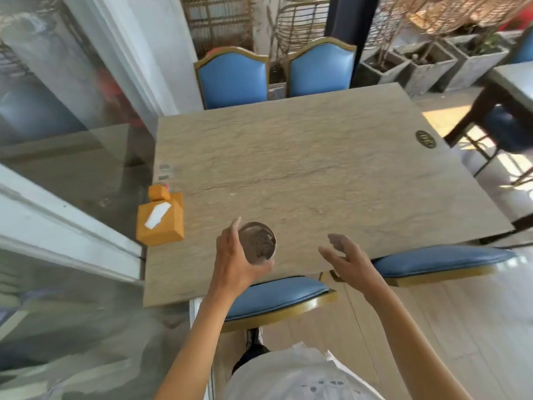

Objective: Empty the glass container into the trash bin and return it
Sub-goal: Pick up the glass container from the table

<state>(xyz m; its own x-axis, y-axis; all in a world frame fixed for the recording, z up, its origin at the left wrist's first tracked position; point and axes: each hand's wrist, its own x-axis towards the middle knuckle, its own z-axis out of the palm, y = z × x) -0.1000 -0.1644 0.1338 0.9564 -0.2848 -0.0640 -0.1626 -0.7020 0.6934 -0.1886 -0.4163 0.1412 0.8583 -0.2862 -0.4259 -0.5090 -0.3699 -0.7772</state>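
- Currently, head view only: left hand (235, 259) is wrapped around the glass container (257, 243), fingers curled on its left side, thumb under its near edge.
- Container is seen from above, mouth up, with dark brown crumbly stuff inside. It sits over the near edge of the table (317, 168); can't tell if it rests on the top or is lifted just off it.
- Right hand (347, 255) is empty, fingers spread apart, palm turned toward the container, hovering over the table's near edge and not touching the glass.
- Table top is beige, stone-look, with a thin crack line running across the middle.
- Orange tissue box (161, 219) stands at the table's left edge, left of the container and apart from it, white tissue showing on top.
- Small dark oval plate (425, 139) is set in the top near the far right edge.
- Two blue chairs (233, 77) with gold frames stand at the far side; two more blue seats (277, 295) are tucked under the near side below the hands.
- Grey planters (429, 64) sit on the floor at far right. Glass wall runs along the left.
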